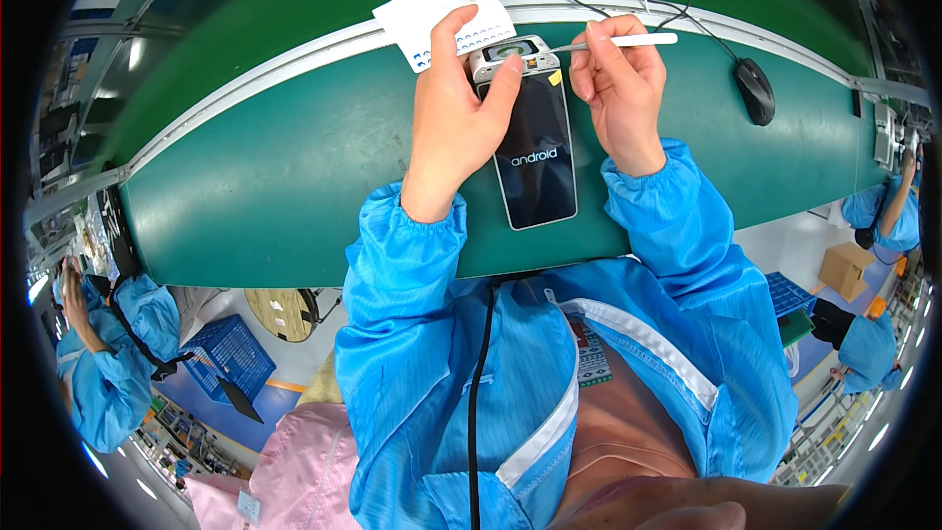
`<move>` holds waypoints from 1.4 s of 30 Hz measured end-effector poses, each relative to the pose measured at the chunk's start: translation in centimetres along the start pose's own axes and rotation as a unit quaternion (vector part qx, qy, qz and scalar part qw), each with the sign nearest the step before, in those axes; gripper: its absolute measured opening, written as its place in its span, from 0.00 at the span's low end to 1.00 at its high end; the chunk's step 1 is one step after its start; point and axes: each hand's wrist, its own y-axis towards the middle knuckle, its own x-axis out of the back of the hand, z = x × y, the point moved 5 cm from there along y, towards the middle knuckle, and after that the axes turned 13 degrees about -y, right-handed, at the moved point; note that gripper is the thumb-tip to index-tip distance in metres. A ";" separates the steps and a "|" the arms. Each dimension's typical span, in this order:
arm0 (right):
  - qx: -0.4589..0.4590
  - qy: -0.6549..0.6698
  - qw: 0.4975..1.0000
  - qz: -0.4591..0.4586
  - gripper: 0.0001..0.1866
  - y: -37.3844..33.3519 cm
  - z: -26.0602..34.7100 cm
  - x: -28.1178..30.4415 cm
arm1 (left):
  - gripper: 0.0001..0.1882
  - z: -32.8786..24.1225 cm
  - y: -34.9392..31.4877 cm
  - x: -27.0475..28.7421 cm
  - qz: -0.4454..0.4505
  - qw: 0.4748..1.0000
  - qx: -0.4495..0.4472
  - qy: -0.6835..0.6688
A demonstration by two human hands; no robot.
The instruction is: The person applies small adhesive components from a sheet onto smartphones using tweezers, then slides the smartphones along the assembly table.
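Note:
A handheld terminal point(538, 186) with a long dark screen lies on the green bench, its white top end pointing away from me. The screen is lit with white lettering, and a small yellow sticker point(555, 79) sits near its upper right corner. My left hand point(453, 128) is closed around the top end, thumb over its small window. In my right hand point(625, 88), fingers pinch a slim white pen-like tool point(650, 39). Its thin tip reaches left to the terminal's top end; whether it touches is unclear. Behind my left fingers lies a white sheet point(420, 18) with rows of small blue marks.
A black mouse point(754, 90) rests at the right on the bench point(294, 177), its cable running to the back rail. A blue crate point(231, 358) and a round-topped stool point(280, 314) stand at the lower left. Co-workers in blue sit on both sides; a cardboard box point(846, 270) is at right.

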 end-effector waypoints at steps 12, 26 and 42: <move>-0.015 0.023 0.996 -0.081 0.07 0.3 0.8 1.1 | 0.54 -5.2 -2.7 -3.8 -0.130 0.907 0.012 0.400; -0.008 0.026 0.998 -0.063 0.06 -0.6 1.9 2.3 | 0.47 -9.7 -2.0 25.6 -0.323 0.842 -0.008 0.431; -0.002 0.008 1.000 -0.029 0.07 -0.4 1.0 0.2 | 0.51 -8.3 -7.6 52.2 -0.316 0.860 0.086 0.390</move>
